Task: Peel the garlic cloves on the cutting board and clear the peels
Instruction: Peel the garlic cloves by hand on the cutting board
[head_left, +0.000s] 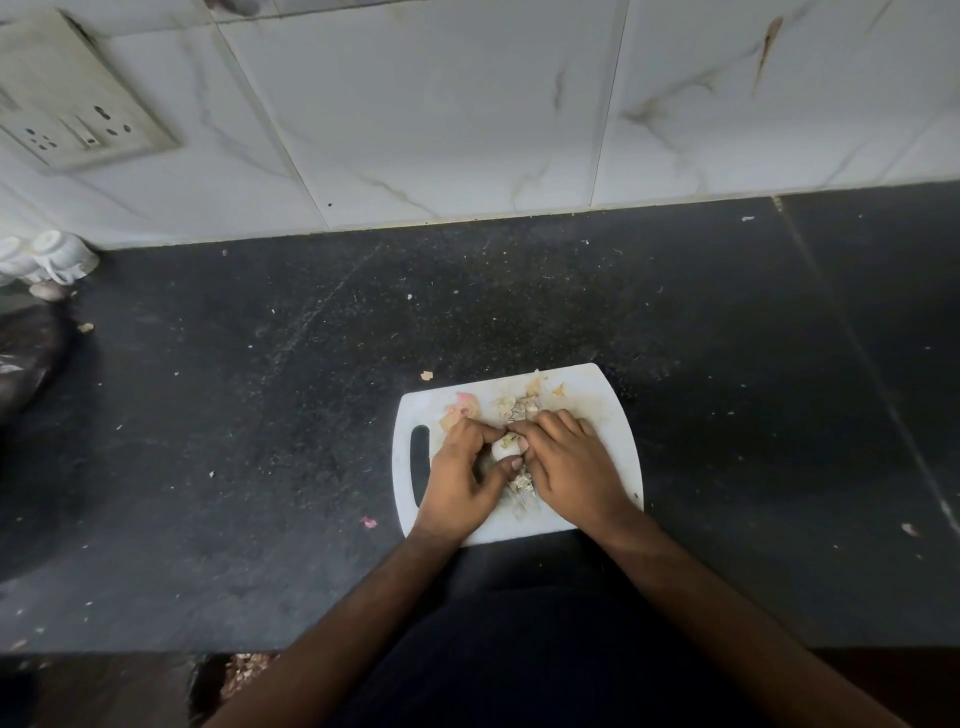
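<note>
Both hands meet over the white cutting board (613, 415). The left hand (462, 478) and right hand (571, 467) pinch one garlic clove (505, 448) between fingertips. Peels (511, 408) lie just behind them on the board.

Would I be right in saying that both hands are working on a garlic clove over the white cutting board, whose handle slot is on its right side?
Not quite: the head view shows the handle slot on the left side of the white cutting board, not the right. The rest holds: the left hand and right hand both pinch the garlic clove over it.
</note>
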